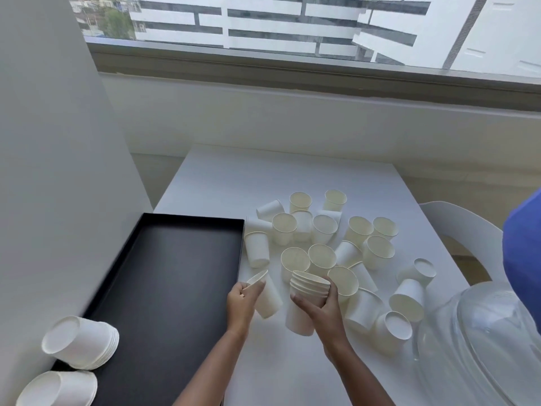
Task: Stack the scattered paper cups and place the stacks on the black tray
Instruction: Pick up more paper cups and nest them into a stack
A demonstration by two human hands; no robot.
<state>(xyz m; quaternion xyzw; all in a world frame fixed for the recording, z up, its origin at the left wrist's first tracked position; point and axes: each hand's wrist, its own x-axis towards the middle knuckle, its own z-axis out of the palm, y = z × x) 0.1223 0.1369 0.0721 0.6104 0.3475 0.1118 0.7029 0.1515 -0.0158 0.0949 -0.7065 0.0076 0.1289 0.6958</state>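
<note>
From the head camera, the right hand [320,306] had its grip closed around a stack of cups [304,303] above the desk [278,361]. The left hand [241,303] gripped a single cup [268,297]. Loose cups [322,244] lay scattered beyond; two stacks [82,345] lay sideways on the black tray [164,273].

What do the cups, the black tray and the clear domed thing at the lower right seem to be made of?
Cups, such as the stack in the right hand: matte white paper, judging by their rolled rims and cream insides. Black tray: smooth, dull black with a thin raised rim; plastic or coated metal, I cannot tell which. Clear dome: transparent and glossy with bright reflections, probably plastic, possibly glass.
</note>
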